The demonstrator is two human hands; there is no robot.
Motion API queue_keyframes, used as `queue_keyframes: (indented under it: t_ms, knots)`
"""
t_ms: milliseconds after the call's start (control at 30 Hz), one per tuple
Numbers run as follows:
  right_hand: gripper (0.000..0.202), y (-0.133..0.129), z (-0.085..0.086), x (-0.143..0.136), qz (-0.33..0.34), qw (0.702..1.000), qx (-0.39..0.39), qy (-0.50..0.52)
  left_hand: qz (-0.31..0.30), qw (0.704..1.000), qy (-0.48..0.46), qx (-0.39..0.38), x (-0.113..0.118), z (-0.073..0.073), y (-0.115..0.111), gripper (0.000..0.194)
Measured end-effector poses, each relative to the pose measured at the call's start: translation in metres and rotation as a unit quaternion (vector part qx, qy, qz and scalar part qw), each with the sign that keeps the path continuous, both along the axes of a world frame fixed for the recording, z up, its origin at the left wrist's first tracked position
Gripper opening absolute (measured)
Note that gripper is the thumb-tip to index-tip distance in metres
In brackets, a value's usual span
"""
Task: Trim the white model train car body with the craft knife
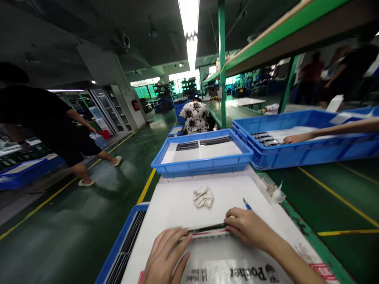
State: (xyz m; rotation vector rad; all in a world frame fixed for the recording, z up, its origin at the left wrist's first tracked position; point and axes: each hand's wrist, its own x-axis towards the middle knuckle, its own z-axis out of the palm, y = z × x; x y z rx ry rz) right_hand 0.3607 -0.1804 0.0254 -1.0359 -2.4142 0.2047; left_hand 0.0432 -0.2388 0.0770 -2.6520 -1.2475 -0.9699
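A thin black strip [209, 228] lies across the far edge of a printed sheet [219, 258] on the white work surface. My left hand [168, 254] has its fingertips on the strip's left end, the fingers bent over it. At the right end, my right hand [247, 227] pinches the strip between thumb and fingers. A blue-handled pointed tool [246, 204] rests just beyond my right hand. Farther forward lies a crumpled white cloth [203, 197].
A blue tray [204, 163] with black strips stands beyond the surface. At right, another person's hand [299, 137] reaches into a blue bin [296, 156]. A small white bottle [278, 195] sits at the right edge. Someone walks [44, 114] at left; a strip-filled tray [118, 252] is at lower left.
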Motion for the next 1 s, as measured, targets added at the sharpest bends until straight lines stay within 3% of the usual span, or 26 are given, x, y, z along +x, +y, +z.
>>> queue_keyframes:
  t_ms: [167, 467, 567, 733, 833, 1000]
  knots:
    - [0.013, -0.005, -0.007, 0.018, -0.009, 0.998, -0.045, 0.04, -0.064, 0.995, 0.04, -0.065, 0.013, -0.002, 0.033, 0.03]
    - [0.026, -0.007, -0.033, 0.029, -0.091, 0.979, -0.097, 0.156, -0.094, 0.987, 0.041, -0.126, 0.006, -0.014, 0.051, 0.024]
    - [0.032, -0.02, -0.038, 0.031, -0.167, 0.952, -0.112, 0.23, -0.098, 0.984, 0.04, -0.14, 0.004, -0.013, 0.056, 0.024]
    - [0.032, -0.041, -0.042, 0.023, -0.362, 0.854, -0.113, 0.356, -0.102, 0.981, 0.04, -0.161, 0.004, -0.014, 0.062, 0.025]
    - [0.033, -0.044, -0.043, 0.011, -0.393, 0.827, -0.128, 0.381, -0.102, 0.98, 0.039, -0.166, 0.008, -0.017, 0.065, 0.025]
    - [0.034, -0.042, -0.038, -0.003, -0.392, 0.82, -0.134, 0.395, -0.105, 0.979, 0.038, -0.169, 0.01, -0.02, 0.069, 0.028]
